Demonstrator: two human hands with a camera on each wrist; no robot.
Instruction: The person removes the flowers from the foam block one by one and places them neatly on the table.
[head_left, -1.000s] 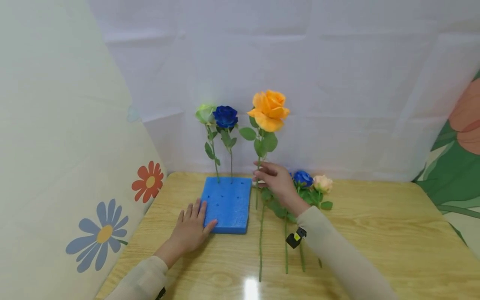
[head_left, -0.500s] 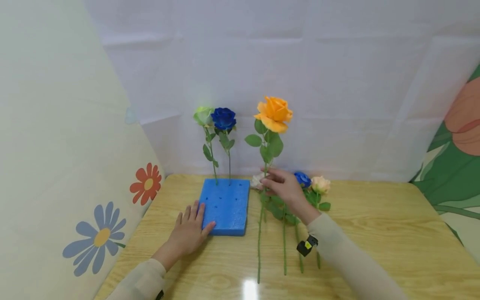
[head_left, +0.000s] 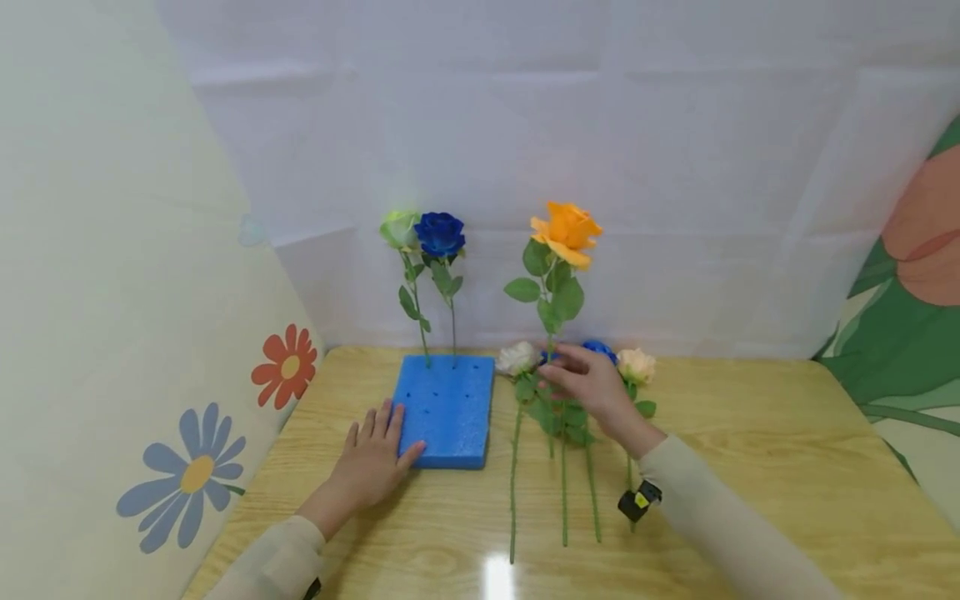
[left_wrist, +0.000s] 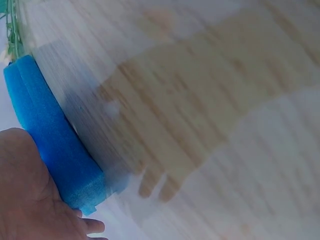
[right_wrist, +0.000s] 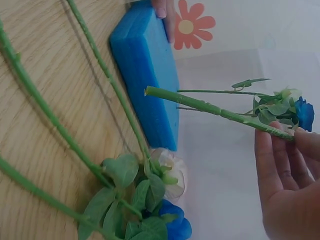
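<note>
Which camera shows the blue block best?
The head view: the blue block shows its top and holes. Right wrist shows its side and slanted top; left wrist shows part, next to the left hand.

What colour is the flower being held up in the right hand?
Orange: the rose in the right hand shows best in the head view.

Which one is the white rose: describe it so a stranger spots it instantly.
On the wooden table sits a blue foam block. Beside its far right corner lies the white rose, the only white head among loose blue roses and a peach rose.
</note>
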